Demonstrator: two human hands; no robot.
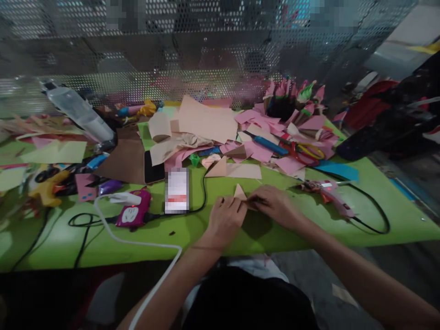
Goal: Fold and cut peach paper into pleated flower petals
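Between my two hands, just above the green tabletop, is a small peach paper piece (239,192) with a pointed tip facing away from me. My left hand (227,217) is closed on its left side, with the fingers bent over it. From the right, my right hand (275,205) pinches the lower edge of the same paper; its fingertips are partly hidden. Beyond my hands lie a folded peach paper strip (242,171) and a heart-shaped peach piece (211,160). To the right rests a pink glue gun (332,195) with its cord.
A phone (177,190) and a magenta power adapter (134,211) with cables lie left. Paper scraps (206,121), a blue-handled cutter (266,143) and scissors (305,153) cover the back. A plastic bottle (80,112) leans at left. A perforated metal panel (206,55) stands behind.
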